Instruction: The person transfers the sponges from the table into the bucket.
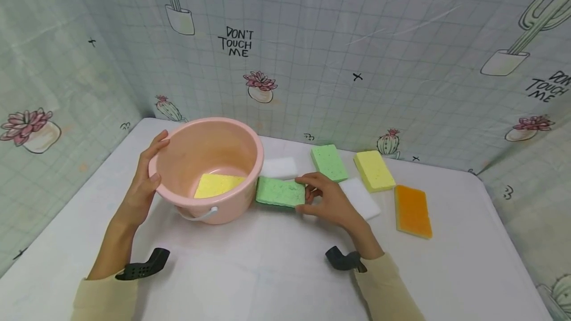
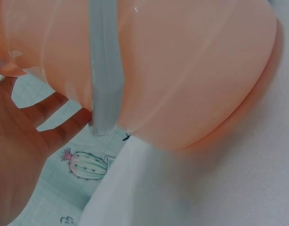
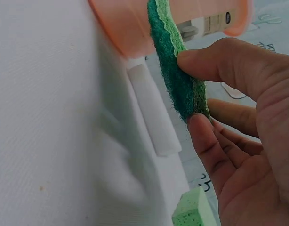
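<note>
My right hand (image 1: pixel 327 199) pinches the right end of a green scouring sponge (image 1: pixel 281 192) between thumb and fingers. In the right wrist view, the sponge (image 3: pixel 170 61) shows a light green face and a dark green scouring layer. It is tilted, its left end right at the outer wall of a pink bucket (image 1: pixel 232 204). At the bucket's left side, my left hand (image 1: pixel 139 189) holds the rim, thumb in front and fingers further back; the left wrist view hides the fingertips behind the bucket (image 2: pixel 191 70). Inside the bucket lies a yellow sponge (image 1: pixel 218 186).
Behind the held sponge lies a white sponge (image 1: pixel 279 167). To the right lie a light green sponge (image 1: pixel 329 162), another white sponge (image 1: pixel 360 199), a yellow sponge (image 1: pixel 374 171) and an orange sponge (image 1: pixel 413 212). A patterned curtain (image 1: pixel 312 63) rises behind the white table (image 1: pixel 250 271).
</note>
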The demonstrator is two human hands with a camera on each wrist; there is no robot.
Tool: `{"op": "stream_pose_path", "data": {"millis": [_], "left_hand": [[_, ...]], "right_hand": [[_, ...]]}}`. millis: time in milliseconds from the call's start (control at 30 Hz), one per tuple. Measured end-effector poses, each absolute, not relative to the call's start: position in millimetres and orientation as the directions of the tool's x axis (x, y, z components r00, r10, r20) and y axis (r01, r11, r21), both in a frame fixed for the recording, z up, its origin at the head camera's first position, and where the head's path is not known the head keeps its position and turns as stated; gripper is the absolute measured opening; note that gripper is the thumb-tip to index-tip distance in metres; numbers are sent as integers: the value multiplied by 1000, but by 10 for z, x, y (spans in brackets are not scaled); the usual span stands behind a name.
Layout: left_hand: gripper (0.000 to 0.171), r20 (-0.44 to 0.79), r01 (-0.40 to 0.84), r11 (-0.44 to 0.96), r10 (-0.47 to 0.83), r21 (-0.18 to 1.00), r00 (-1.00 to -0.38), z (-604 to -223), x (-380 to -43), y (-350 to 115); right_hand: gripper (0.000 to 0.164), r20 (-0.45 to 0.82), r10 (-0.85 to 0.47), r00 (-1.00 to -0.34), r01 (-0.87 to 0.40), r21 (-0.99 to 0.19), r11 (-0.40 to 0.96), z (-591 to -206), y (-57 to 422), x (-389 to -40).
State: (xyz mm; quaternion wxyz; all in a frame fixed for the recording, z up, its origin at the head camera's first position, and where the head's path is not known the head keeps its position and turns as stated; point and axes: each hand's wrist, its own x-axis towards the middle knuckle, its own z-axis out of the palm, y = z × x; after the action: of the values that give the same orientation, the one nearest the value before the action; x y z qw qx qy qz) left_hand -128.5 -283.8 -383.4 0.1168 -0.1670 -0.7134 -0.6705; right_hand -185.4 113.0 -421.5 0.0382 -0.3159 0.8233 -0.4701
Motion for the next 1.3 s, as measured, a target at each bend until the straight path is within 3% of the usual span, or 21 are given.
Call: {"op": "stream_pose_path", "data": {"millis": [433,633,867,1300], "left_hand": [[61,389,394,68,73,917,-918,-3795,-1301,-2767],[61,382,387,70,78,919,-921,-3780,-1280,-2778],[60,402,408,58,91,911,-911,-3799,-1277,-2813],[60,394,400,70,86,914,-915,-3837,-1267,-2831]], "right_hand": [[56,226,-517,-825,-464,-794,393,-4047,1206,-1792],[56,247,-520,-818,-477,-797,371,-3880,1243,-1795],[51,317,-515,-796,-537,-761,362,-3349,1236,-1667],[51,372,-517,-771,-579,-748,324,-3158,1215,-1664]]}}
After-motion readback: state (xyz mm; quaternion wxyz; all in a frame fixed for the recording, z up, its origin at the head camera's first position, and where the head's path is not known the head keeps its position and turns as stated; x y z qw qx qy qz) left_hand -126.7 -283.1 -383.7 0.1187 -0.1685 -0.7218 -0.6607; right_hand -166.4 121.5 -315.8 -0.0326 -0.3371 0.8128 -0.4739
